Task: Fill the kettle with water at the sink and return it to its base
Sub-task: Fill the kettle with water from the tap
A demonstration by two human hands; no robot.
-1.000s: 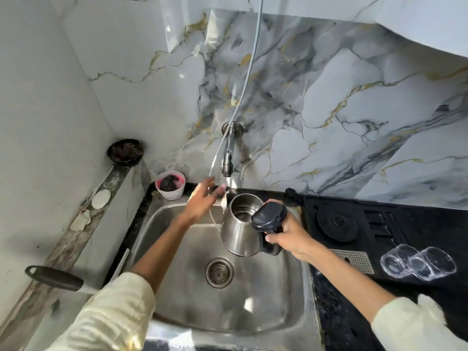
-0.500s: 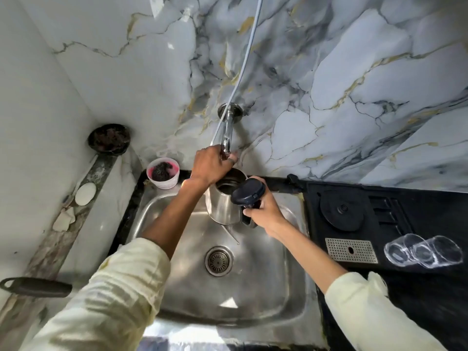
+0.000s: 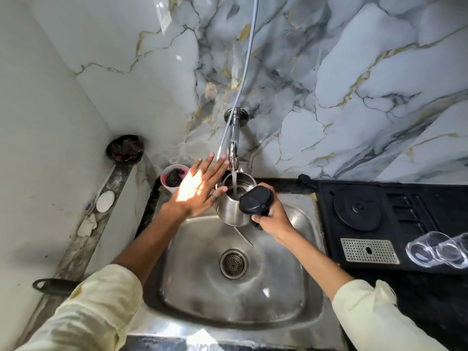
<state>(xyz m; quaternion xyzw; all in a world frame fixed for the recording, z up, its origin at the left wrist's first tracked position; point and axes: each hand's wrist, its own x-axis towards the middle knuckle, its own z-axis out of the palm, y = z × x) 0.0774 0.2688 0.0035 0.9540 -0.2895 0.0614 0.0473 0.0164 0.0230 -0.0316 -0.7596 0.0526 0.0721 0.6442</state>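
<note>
Marble-patterned wall panels (image 3: 354, 84) with grey and gold veins rise behind a steel sink (image 3: 253, 312) set in a black counter (image 3: 417, 300). To the sink's right lies a black tray holding the kettle's round base (image 3: 357, 208) and a perforated metal drip plate (image 3: 369, 250), with two clear glasses (image 3: 440, 252) lying on their sides beside it. Over the basin, the steel kettle (image 3: 231, 211) sits under the wall tap (image 3: 233, 148), lid (image 3: 256, 200) flipped open, water streaming in. The right hand (image 3: 272, 219) is wrapped around its black handle. The left hand (image 3: 200, 191) is spread flat, fingers extended, gripping nothing, thumb against the kettle's side. No readable writing shows anywhere.
</note>
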